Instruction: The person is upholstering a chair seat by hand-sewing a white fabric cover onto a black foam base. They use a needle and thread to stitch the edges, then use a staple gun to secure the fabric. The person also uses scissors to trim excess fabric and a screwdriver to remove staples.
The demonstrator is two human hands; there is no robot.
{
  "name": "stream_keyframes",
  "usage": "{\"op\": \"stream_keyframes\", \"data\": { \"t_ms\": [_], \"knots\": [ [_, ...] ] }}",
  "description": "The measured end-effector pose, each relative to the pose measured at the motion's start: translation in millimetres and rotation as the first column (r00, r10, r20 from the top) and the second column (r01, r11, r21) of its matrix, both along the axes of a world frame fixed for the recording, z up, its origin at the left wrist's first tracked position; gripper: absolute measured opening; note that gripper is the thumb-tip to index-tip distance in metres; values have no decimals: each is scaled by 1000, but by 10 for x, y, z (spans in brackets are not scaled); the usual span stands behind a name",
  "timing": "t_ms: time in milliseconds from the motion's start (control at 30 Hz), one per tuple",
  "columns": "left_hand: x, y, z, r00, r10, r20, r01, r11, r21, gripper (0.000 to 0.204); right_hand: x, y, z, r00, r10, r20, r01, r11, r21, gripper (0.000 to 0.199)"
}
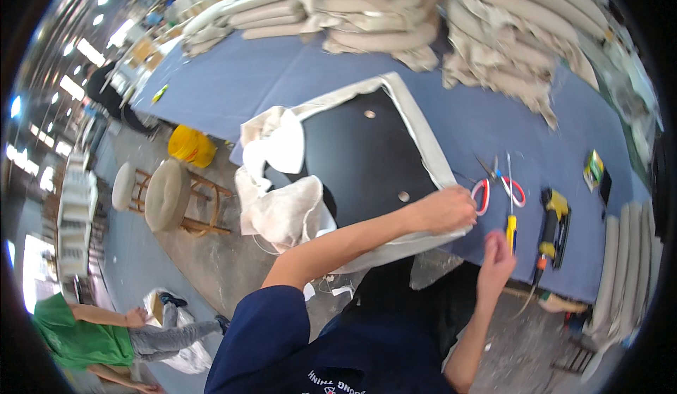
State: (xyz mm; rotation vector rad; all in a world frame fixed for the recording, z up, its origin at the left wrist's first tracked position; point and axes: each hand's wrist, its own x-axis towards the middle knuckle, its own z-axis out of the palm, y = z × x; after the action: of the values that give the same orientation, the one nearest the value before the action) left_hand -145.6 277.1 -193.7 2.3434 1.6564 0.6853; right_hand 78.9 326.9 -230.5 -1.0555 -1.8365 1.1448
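A seat cushion (367, 158) lies face down at the table's near edge, its black backing board framed by beige fabric. My left hand (448, 209) reaches across it and is closed on the fabric edge at its near right corner. Just right of that corner my right hand (498, 253) is raised, fingers bent together and slightly blurred; whether something small is in them does not show. Loose beige and white fabric (282, 204) bunches over the cushion's left side. Scissors (485, 193) with red and white handles and a yellow-handled screwdriver (511, 232) lie near my hands.
A yellow and black staple gun (553, 221) with a hose lies on the blue-covered table (282, 77). Stacks of beige cushions (381, 13) line the far side; more cushions (620, 274) stand at right. Round stools (169, 195), a yellow bucket (192, 146) and a person in green (84, 334) are left.
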Motion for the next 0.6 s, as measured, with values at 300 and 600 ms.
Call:
{"op": "stream_keyframes", "data": {
  "t_ms": [300, 600],
  "knots": [
    [-390, 250, -243, 976, 214, -40, -213, 977, 28, 52, -670, -1159, -431, 838, 12, -546, -486, 473, -735, 57],
    [-426, 316, -531, 921, 381, -76, -341, 887, 312, 41, -747, -1243, -549, 847, 8, -531, -489, 402, -774, 60]
  ]
}}
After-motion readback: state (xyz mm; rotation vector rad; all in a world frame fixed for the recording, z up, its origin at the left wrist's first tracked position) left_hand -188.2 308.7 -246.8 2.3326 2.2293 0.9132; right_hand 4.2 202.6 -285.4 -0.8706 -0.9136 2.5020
